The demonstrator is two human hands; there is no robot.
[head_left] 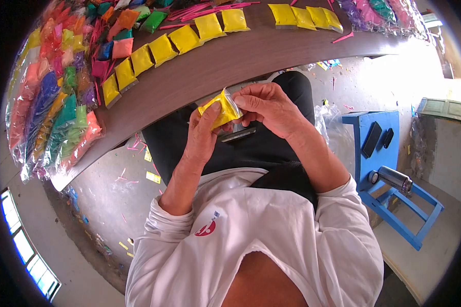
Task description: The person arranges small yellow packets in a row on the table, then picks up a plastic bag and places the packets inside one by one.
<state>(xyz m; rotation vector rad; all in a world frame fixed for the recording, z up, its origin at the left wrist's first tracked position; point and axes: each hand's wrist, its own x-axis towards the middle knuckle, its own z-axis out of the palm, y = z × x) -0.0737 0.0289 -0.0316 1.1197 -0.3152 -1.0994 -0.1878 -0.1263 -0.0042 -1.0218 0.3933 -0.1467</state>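
Over the lap (261, 151), grips of left hand (202, 134) and right hand (270, 109) clamp a half-hidden yellow packet (219, 109).

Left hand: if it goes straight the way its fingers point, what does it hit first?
The left hand already grips the yellow packet; beyond that, probably the near edge of the brown table, though depth is unclear.

Packing workshop: powder packets (161, 48) across a table (230, 61)
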